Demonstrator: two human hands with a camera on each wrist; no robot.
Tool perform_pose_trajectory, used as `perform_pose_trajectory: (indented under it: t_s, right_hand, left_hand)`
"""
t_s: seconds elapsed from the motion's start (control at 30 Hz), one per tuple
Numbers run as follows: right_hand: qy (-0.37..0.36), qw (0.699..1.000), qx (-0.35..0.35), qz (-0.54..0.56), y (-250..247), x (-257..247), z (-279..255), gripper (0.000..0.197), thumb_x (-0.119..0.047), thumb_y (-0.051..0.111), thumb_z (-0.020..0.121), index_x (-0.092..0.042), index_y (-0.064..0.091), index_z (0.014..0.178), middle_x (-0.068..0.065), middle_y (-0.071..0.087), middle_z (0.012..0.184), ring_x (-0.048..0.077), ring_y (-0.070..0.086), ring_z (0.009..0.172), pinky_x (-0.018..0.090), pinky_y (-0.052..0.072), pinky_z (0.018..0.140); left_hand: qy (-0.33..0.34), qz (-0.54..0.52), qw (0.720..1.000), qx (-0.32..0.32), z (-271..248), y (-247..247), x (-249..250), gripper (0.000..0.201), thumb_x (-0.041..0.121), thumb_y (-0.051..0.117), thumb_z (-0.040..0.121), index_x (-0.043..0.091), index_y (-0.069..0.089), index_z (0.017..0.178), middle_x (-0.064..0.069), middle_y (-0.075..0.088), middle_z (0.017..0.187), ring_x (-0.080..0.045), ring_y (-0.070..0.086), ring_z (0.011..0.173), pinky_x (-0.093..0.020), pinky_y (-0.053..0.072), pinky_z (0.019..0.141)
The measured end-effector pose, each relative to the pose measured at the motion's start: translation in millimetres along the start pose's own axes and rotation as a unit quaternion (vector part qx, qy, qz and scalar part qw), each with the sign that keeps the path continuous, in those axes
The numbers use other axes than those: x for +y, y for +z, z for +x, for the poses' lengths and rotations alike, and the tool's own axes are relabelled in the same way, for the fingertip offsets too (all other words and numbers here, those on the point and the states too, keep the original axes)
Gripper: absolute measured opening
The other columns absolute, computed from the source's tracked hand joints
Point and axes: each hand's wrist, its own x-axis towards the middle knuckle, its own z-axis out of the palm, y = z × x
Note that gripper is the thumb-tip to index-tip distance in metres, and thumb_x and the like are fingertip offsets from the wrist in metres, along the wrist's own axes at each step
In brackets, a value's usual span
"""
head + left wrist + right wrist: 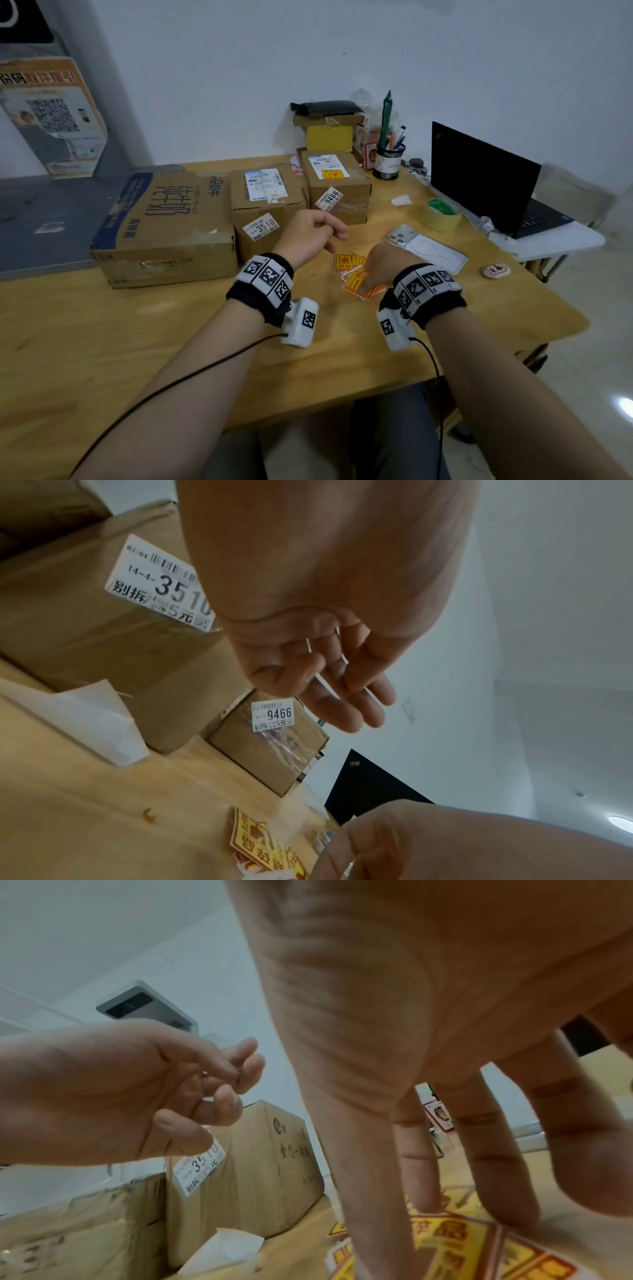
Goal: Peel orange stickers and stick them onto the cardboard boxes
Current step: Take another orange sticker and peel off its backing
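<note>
Pressing straight fingers onto the orange stickers (358, 278) heaped on the table (171, 342), the right hand (383, 263) selects one; the left hand (310, 233) hovers loosely curled, empty, before the cardboard boxes (267, 202). Peeling likely comes next.

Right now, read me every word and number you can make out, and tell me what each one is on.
"14-4-3510", "别拆", "5元": white tag on the middle cardboard box.
"9466", "别拆", "5元": white tag on the right cardboard box.
"纯牛奶": big milk carton.
"ThinkPad": laptop lid.
Orange stickers under the right hand, shipping labels, wall poster: too blurred or small to read.
</note>
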Motion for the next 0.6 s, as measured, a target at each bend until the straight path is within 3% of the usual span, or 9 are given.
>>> perform_pose_trajectory:
  t_s: [0.1,0.33,0.4,0.5,0.6]
  right_hand:
    - [-0.005,1.0,0.011,0.004,0,-2,-3,0.076,-0.048,0.094,0.048,-0.017,0.069,0.113,0.002,0.072,0.102,0.024,0.069,0.094,0.042,0.06,0.088]
    - [0.009,0.998,0.041,0.037,-5,-4,-8,0.047,-0.026,0.093,0.069,-0.009,0.072,0.107,0.008,0.074,0.1,0.027,0.07,0.094,0.042,0.06,0.089]
    - [0.013,0.997,0.047,0.053,-6,-2,-4,0.041,-0.024,0.092,0.071,-0.009,0.073,0.104,0.008,0.074,0.097,0.026,0.07,0.09,0.038,0.06,0.084]
    - [0.017,0.996,0.067,0.06,-6,-2,0,0.04,-0.026,0.092,0.072,-0.009,0.073,0.103,0.007,0.073,0.094,0.024,0.068,0.086,0.033,0.054,0.072]
    - [0.024,0.995,0.079,0.058,-6,-1,3,0.044,-0.027,0.093,0.071,-0.01,0.073,0.106,0.008,0.074,0.1,0.026,0.068,0.093,0.033,0.053,0.075]
  left_hand:
    - [-0.002,-0.004,1.0,0.001,-3,-2,0,0.03,-0.008,0.043,0.095,0.0,0.072,0.095,-0.019,0.075,0.102,-0.018,0.063,0.062,-0.006,0.034,0.038]
    - [-0.004,-0.019,1.0,-0.004,-8,-8,1,0.032,-0.01,0.041,0.095,0.003,0.07,0.091,-0.018,0.073,0.099,-0.018,0.062,0.063,-0.006,0.036,0.039]
    - [-0.006,-0.024,1.0,-0.005,-7,-11,0,0.031,-0.009,0.041,0.095,0.002,0.07,0.092,-0.016,0.073,0.098,-0.018,0.062,0.062,-0.007,0.036,0.04]
    - [-0.009,-0.019,1.0,-0.002,-4,-15,-2,0.031,-0.007,0.042,0.095,0.004,0.071,0.093,-0.014,0.074,0.097,-0.019,0.063,0.063,-0.007,0.037,0.04]
    - [-0.011,-0.013,1.0,-0.003,-1,-17,-5,0.032,-0.006,0.042,0.096,0.006,0.071,0.093,-0.013,0.076,0.099,-0.017,0.065,0.063,-0.009,0.036,0.04]
